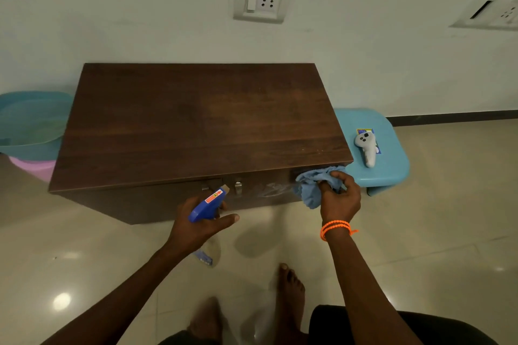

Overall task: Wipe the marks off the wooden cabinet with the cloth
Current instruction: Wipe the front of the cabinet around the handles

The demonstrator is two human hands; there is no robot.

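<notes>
From the head view, your right hand [337,199] has its fingers [340,176] closed around a bunched light blue cloth [314,185], pressing it against the front face of the dark wooden cabinet [196,120], just under the top's right front corner. A whitish smear [273,189] shows on the cabinet front just left of the cloth, near two metal handles [237,186]. Your left hand [201,221] grips a spray bottle with a blue trigger head [207,204], its nozzle aimed toward the cabinet front; the index finger sticks out straight, the rest are wrapped around the neck. An orange bracelet [335,228] circles your right wrist. To the cabinet's right stands a light blue plastic stool [392,165] carrying a white handheld controller [367,148]. To the left sits a blue basin [30,120] stacked on something pink. Your bare feet rest on the glossy tiled floor [448,218].
</notes>
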